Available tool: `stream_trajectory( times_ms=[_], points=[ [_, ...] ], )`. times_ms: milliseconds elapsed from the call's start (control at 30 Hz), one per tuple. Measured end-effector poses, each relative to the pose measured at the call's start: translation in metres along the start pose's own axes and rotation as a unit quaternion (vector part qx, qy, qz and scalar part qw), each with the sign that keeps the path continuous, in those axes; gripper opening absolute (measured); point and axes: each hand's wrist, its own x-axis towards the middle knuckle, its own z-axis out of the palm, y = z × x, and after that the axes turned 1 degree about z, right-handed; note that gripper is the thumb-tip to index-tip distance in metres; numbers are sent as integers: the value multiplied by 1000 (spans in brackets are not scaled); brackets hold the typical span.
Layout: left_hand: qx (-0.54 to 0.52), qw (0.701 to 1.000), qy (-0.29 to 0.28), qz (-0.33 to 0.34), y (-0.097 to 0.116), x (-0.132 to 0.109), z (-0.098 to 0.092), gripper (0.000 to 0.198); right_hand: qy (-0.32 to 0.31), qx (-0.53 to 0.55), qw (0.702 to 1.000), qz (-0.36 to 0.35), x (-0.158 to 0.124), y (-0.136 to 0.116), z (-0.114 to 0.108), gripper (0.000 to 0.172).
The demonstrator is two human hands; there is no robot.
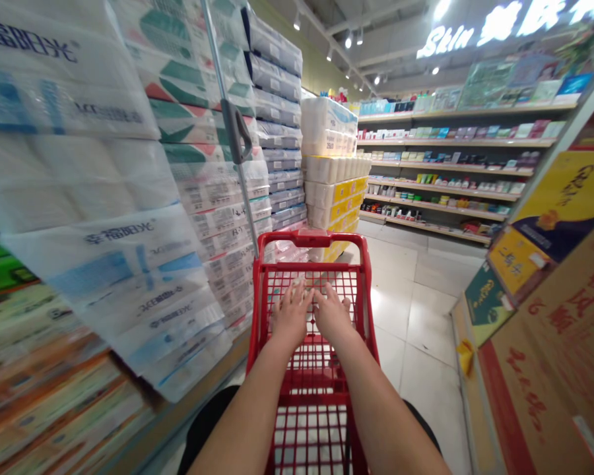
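The left hand (291, 315) and the right hand (331, 314) lie palm down on the wire mesh of a red shopping cart (307, 266), at 12 o'clock from the forearms. The fingers are spread and the hands sit almost together. Neither hand wraps the red handle (297, 238) beyond them, and I cannot tell whether the fingertips hook the wires.

The cart looks light and stiff, being made of thin coated wire, and the handle seems the natural place to take hold. A thin metal pole (245, 198) with a grey clip (235, 128) rises from the cart toward 11 o'clock. Floor tiles (406, 310) show through the basket's mesh.

At 10 o'clock, tall stacks of toilet paper packs (79, 191) lean close beside the cart. They are probably soft and light for their bulk, with slippery plastic wrap. More rolls with yellow bands (334, 198) stand at 12 o'clock. Shelves (445, 165) of small boxes line 1 o'clock, and cardboard cartons (549, 343) stand at 3 o'clock.
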Motion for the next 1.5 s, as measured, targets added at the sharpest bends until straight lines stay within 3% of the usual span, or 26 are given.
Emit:
stream_trajectory(
  times_ms=[167, 367, 533, 700, 900, 1067, 1233, 1400, 1500],
  points=[
    [7, 995, 29, -94, -4, 2, 1, 68, -24, -12, 1000, 5, 0, -2, -2, 55],
    [-4, 1000, -22, 19, 1, 2, 3, 74, -23, -7, 1000, 7, 0, -1, -3, 54],
    [12, 995, 19, -94, -5, 4, 4, 68, -23, -11, 1000, 1, 1, 0, 1, 56],
    [2, 1000, -14, 1, 6, 4, 10, 69, -22, -15, 1000, 4, 2, 1, 2, 57],
    [10, 994, 16, -106, 2, 5, 10, 69, -28, -17, 999, 5, 2, 0, 1, 58],
    [10, 999, -13, -33, 7, 2, 11, 69, -33, -12, 999, 8, 2, -1, -1, 57],
    [16, 991, 37, -127, -1, 4, 10, 69, -40, -17, 999, 8, 1, 0, -1, 59],
    [5, 1000, 4, -11, 7, 3, 15, 67, -37, -7, 999, 11, 0, -1, -3, 57],
    [8, 998, 32, -54, 1, 5, 15, 69, -42, -7, 999, 14, -1, -1, -5, 58]
  ],
)
